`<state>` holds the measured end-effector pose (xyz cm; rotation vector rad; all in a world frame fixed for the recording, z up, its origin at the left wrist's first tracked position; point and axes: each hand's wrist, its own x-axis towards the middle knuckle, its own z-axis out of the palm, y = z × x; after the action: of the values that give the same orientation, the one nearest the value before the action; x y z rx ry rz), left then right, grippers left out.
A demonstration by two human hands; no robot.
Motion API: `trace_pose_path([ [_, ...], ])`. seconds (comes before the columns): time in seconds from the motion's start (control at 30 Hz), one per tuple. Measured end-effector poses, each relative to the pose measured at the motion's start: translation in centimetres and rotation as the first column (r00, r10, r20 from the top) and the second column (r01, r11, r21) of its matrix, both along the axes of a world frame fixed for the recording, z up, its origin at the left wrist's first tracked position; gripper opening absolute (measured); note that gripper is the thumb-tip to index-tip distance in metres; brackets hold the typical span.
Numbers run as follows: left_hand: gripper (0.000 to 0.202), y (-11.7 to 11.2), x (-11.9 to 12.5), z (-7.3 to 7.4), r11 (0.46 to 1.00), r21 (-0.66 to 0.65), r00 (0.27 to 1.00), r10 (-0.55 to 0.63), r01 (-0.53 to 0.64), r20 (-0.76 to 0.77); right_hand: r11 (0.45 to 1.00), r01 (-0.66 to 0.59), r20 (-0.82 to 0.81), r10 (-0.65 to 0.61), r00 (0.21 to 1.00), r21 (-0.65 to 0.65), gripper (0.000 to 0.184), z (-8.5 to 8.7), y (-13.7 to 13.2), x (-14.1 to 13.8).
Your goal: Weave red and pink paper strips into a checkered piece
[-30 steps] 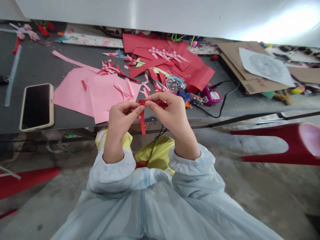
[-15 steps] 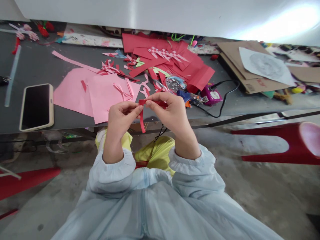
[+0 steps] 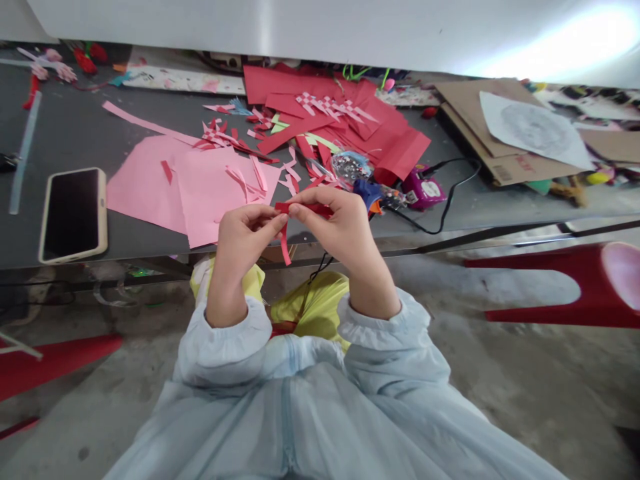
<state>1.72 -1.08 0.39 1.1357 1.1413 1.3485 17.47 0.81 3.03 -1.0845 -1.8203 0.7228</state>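
Note:
Between my fingertips, just over the table's front edge, is a red paper strip with one end hanging down. My left hand pinches it from the left, thumb and forefinger pressed together. From the right, my right hand pinches the strip too, its fingertips touching those of the left. More red paper shows behind the right fingers, and part of the fold is hidden. Pink paper sheets lie beyond my left hand. Past my right hand are red paper sheets and a woven red-and-white paper piece.
A phone lies at the left near the table edge. To the right are a purple box with a black cable, and cardboard under a drawing. Red stools stand on the floor.
The red strip's folded top has shifted slightly left and down between my fingertips and lies flatter. Both hands have moved only a little and keep their pinch.

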Motion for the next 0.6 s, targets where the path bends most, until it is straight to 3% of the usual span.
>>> trace_pose_path([
  [0.17,0.024,0.02,-0.18,-0.08,0.998,0.008,0.998,0.064,-0.064,0.005,1.0,0.005,0.007,-0.005,1.0,0.002,0.01,-0.28,0.09,0.12],
  [0.6,0.012,-0.13,-0.37,-0.09,0.994,0.073,0.995,0.086,-0.082,-0.047,1.0,-0.007,0.015,0.007,1.0,0.027,0.009,-0.45,0.05,0.18],
])
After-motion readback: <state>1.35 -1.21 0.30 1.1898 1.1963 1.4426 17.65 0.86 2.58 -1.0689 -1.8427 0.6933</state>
